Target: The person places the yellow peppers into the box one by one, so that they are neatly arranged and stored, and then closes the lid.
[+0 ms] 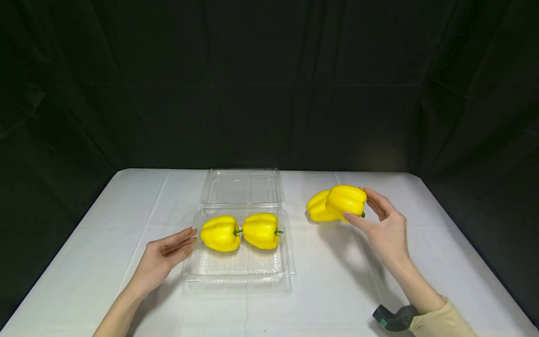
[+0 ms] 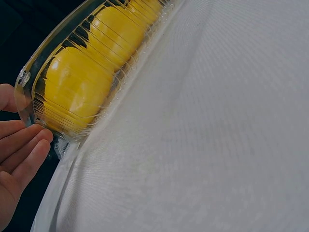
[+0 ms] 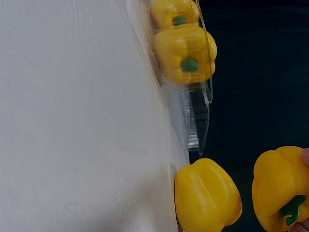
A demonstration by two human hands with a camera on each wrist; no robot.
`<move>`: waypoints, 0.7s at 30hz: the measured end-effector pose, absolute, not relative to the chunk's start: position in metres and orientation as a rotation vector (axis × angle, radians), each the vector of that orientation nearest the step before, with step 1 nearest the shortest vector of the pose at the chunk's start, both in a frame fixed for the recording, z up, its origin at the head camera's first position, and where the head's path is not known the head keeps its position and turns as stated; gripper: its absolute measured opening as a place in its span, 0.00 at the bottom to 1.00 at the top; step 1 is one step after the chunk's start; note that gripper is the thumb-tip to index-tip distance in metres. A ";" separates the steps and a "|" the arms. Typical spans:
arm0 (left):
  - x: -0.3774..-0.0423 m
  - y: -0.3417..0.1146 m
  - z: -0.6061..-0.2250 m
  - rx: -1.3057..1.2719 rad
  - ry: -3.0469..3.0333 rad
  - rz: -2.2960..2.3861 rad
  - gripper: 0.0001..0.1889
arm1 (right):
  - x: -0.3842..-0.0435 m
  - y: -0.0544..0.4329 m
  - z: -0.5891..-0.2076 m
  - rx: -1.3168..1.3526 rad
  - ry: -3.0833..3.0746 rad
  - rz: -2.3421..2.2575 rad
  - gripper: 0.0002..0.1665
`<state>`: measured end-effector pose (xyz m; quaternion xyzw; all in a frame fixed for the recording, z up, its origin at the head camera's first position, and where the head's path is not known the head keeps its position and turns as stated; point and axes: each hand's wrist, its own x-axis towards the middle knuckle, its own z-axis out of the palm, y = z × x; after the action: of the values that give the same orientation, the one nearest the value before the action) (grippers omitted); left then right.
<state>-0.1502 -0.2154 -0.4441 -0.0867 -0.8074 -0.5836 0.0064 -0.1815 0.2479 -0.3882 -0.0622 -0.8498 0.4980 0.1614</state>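
A clear plastic clamshell container [image 1: 236, 269] lies with its lid [image 1: 242, 189] folded back. Inside sit two yellow bell peppers, one at left [image 1: 220, 234] and one at right [image 1: 261, 231], green stems pointing right. At the container's left rim, my left hand [image 1: 162, 255] pinches the edge between thumb and fingers, as the left wrist view shows. My right hand [image 1: 389, 234] grips another yellow bell pepper [image 1: 346, 201] above the table, thumb on its near side. Partly hidden behind it, one more yellow bell pepper [image 1: 316, 209] rests on the cloth.
White cloth covers the table [image 1: 332, 295]. Dark curtains [image 1: 269, 84] hang behind it and at both sides. A dark device [image 1: 393, 318] sits at the right wrist, beside a beige sleeve [image 1: 442, 323].
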 end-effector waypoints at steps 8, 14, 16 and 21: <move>-0.151 -0.216 -0.444 -0.292 -2.515 -1.832 0.26 | -0.178 0.243 -0.388 -0.144 -2.444 1.437 0.46; -0.151 -0.216 -0.445 -0.295 -2.512 -1.836 0.26 | -0.175 0.238 -0.386 -0.110 -2.450 1.461 0.45; -0.151 -0.216 -0.444 -0.293 -2.512 -1.839 0.26 | -0.174 0.237 -0.387 -0.096 -2.454 1.466 0.45; -0.149 -0.216 -0.444 -0.280 -2.524 -1.832 0.26 | -0.172 0.233 -0.389 -0.065 -2.477 1.453 0.46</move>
<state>-0.1495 -0.2159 -0.4437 -0.0895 -0.8059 -0.5852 0.0051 -0.1717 0.2330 -0.3885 -0.0223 -0.8546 0.5013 0.1339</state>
